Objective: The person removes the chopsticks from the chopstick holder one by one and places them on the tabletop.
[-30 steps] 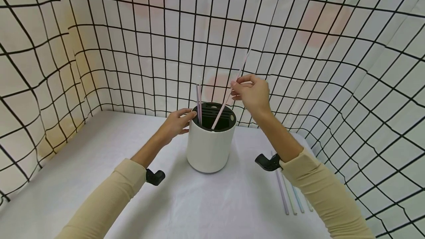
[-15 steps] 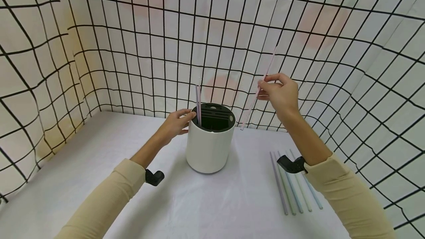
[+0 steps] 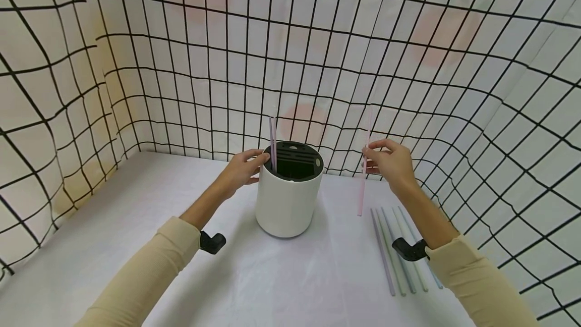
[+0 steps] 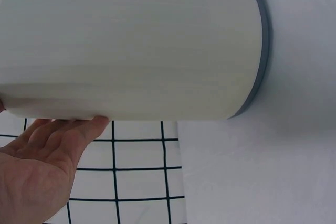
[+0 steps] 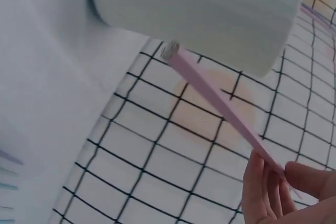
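My left hand (image 3: pixel 242 168) holds the side of a round white utensil holder (image 3: pixel 286 206), thumb at its black slotted top. In the left wrist view, the fingers (image 4: pixel 86 129) lie along the white wall. My right hand (image 3: pixel 392 163) pinches a thin pink stick (image 3: pixel 361 196) between thumb and fingers, nearly upright, to the right of the holder and apart from it. The right wrist view shows the pink stick's (image 5: pixel 220 106) greyish, rough-looking lower end. Two thin sticks, a purple one (image 3: pixel 272 138) and a pinkish one, stand in the left part of the holder.
Several pastel sticks (image 3: pixel 386 256) in purple, green and blue lie side by side on the white tablecloth (image 3: pixel 290 286) at the right, partly under my right forearm. A white backdrop with a black grid (image 3: pixel 209 64) closes off the back and sides.
My right hand has taken the pink stick out from over the holder, rightward and then down, and the stick has turned more upright. The left hand stays at the holder.
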Motion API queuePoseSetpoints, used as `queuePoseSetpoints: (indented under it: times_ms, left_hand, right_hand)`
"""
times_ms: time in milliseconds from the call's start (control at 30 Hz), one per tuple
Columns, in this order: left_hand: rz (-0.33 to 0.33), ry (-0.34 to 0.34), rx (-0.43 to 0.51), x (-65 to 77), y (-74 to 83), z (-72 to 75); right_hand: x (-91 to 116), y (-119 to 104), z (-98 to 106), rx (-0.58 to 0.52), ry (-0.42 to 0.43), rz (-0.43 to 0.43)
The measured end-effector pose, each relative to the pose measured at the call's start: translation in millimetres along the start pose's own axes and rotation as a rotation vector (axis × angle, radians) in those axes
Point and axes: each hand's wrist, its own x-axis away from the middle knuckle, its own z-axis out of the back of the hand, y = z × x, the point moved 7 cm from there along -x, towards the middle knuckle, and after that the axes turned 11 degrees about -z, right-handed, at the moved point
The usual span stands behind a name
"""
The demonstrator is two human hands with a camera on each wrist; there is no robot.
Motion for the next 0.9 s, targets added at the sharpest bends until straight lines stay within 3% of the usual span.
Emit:
queuePoseSetpoints:
  times_ms: [200,700,900]
  left_hand:
    - [-0.005,0.000,0.001,0.3,-0.9,1.0]
    - [-0.005,0.004,-0.003,-0.1,-2.0,2.1]
    - [-0.001,0.005,0.006,0.1,-2.1,1.7]
  right_hand:
    - [-6,41,-7,0.039,-0.078,-0.068]
    - [-11,132,-22,0.032,-0.104,-0.191]
    - [-8,157,-25,0.023,-0.108,-0.235]
